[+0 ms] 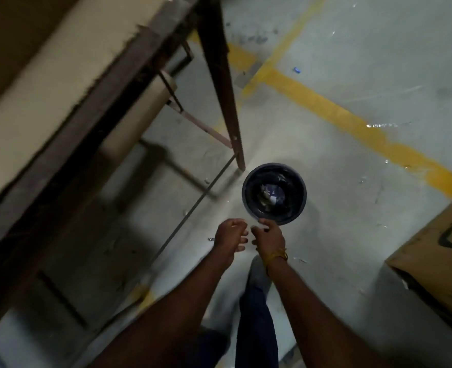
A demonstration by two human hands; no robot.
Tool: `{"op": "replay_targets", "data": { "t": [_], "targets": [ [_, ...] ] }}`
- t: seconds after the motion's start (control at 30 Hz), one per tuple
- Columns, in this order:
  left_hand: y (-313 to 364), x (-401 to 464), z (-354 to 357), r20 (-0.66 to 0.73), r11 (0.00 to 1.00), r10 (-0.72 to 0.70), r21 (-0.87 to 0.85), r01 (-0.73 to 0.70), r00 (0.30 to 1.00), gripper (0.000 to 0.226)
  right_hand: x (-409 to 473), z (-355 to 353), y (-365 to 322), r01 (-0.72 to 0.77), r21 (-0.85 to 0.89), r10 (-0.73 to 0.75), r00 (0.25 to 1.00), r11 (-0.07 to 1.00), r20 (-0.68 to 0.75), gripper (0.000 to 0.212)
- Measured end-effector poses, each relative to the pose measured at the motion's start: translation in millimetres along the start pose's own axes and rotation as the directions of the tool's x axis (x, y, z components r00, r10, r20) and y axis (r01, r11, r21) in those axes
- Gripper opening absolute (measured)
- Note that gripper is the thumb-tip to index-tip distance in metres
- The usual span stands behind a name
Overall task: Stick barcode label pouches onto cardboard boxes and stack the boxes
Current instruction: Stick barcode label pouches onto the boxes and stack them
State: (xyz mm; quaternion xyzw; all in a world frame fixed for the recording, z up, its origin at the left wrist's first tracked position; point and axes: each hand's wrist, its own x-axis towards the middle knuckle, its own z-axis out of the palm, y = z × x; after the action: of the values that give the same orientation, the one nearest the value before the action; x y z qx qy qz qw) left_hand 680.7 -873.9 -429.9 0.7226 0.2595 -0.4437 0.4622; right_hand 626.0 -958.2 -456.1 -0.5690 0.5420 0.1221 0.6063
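Note:
Both arms reach forward over the concrete floor. My left hand and my right hand hang close together, fingers loosely curled, and nothing shows in either of them. They hover just short of a round dark bin that has scraps inside. The corner of a brown cardboard box with a black mark on it stands at the right edge. No label pouch is in view. The frame is motion-blurred.
A workbench with a pale top fills the left side, and its dark metal leg comes down beside the bin. Yellow lines cross the floor. My leg and shoe are below my hands.

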Motion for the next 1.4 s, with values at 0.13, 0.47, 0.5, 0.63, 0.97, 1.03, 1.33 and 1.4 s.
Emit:
{"op": "replay_targets", "data": {
  "t": [0.13, 0.47, 0.5, 0.63, 0.97, 1.03, 1.33, 1.4],
  "targets": [
    [-16.6, -80.1, -59.2, -0.026, 0.998, 0.033, -0.06, -0.035, 0.999, 0.019, -90.3, 12.1, -14.7, 0.097, -0.129, -0.091, 0.995, 0.987, 0.046, 0.022],
    [-117.4, -255.0, -254.1, -0.221, 0.951, 0.194, -0.197, -0.239, 0.956, 0.009, -322.4, 111.7, 6.2, 0.328, -0.358, -0.226, 0.928, 0.874, 0.297, 0.015],
    [-131.1, -268.8, -273.2, -0.253, 0.939, 0.195, -0.231, -0.255, 0.948, 0.008, -342.8, 125.1, 11.1, 0.354, -0.379, -0.232, 0.915, 0.855, 0.331, 0.015],
    [-193.7, -319.9, -338.8, -0.366, 0.875, 0.15, -0.383, -0.295, 0.919, 0.009, -412.8, 181.7, 36.5, 0.542, -0.486, -0.249, 0.802, 0.686, 0.543, 0.013],
    [-340.6, -408.5, -442.8, -0.649, 0.639, -0.211, -0.657, -0.399, 0.731, 0.015, -545.4, 305.5, 97.9, 0.925, -0.348, 0.032, 0.347, 0.15, 0.937, 0.012],
    [-358.2, -422.4, -449.7, -0.671, 0.563, -0.297, -0.698, -0.443, 0.68, 0.012, -564.3, 320.3, 108.4, 0.96, -0.274, 0.129, 0.265, 0.062, 0.956, 0.018],
    [-425.3, -470.4, -459.2, -0.664, 0.338, -0.563, -0.729, -0.596, 0.492, 0.013, -639.1, 378.4, 151.0, 0.999, 0.035, 0.362, -0.019, -0.037, 0.932, 0.009],
    [-441.1, -480.2, -458.5, -0.643, 0.291, -0.611, -0.725, -0.624, 0.462, 0.014, -654.7, 387.5, 163.2, 0.998, 0.058, 0.389, -0.042, -0.028, 0.92, 0.01]
  ]
}}
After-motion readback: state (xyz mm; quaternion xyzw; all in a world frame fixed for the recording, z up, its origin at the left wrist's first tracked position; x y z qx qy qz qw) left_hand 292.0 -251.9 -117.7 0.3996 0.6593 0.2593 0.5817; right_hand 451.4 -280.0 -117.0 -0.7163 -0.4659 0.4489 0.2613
